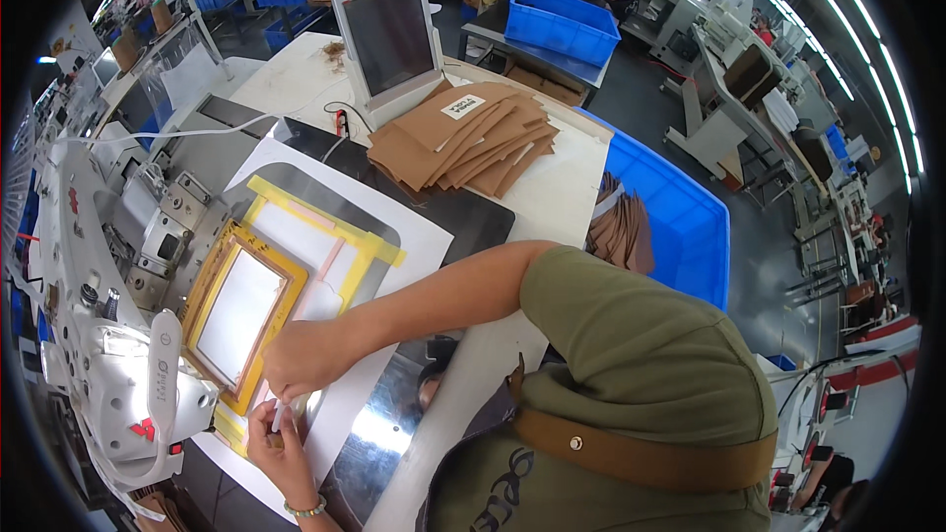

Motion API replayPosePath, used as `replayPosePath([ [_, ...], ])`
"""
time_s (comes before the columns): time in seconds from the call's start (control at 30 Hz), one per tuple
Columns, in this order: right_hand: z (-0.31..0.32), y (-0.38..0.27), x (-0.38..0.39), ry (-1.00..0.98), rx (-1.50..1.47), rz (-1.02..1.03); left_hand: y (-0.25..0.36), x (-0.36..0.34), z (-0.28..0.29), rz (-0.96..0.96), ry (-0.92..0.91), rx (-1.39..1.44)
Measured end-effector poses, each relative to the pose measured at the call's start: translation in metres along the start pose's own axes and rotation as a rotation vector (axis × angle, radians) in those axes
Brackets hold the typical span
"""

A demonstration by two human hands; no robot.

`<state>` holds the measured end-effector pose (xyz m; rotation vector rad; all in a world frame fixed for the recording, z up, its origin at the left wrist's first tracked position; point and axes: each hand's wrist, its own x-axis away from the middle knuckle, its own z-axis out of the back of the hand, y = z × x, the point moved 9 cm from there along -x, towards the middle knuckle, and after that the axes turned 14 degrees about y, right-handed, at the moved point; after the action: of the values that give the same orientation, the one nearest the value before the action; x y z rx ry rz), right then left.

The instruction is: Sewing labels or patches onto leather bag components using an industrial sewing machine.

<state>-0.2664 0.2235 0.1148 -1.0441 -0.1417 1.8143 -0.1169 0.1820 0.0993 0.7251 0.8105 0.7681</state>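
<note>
A green sleeve [631,335] lies nearest; past it, the left hand [284,448] pinches a small white piece [278,417] between fingertips. The right hand [304,359] curls just above those fingers (its grip I can't tell). A light, steady pinch should serve best beside the yellow frame [199,315] beyond.

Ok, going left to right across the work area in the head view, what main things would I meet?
White sewing machine, yellow frame, stack of brown pieces, large blue bin beside the table.
</note>
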Motion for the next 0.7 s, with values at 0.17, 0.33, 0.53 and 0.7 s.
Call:
replayPosePath([
  [0.17, 0.022, -0.008, -0.013, -0.007, 0.019, 0.283, 0.007, -0.006, -0.006, -0.021, -0.045, -0.133],
  [0.33, 0.111, 0.074, -0.056, 0.079, -0.414, -0.42, 0.037, -0.001, 0.014, -0.358, 0.084, -0.373],
  [0.53, 0.085, 0.073, -0.072, -0.264, -0.034, -0.334, 0.026, -0.01, 0.04, -0.464, 0.085, -0.704],
  [0.7, 0.021, 0.092, -0.062, -0.347, -0.014, -0.445, 0.002, -0.006, 0.02, -0.34, -0.078, -0.641],
])
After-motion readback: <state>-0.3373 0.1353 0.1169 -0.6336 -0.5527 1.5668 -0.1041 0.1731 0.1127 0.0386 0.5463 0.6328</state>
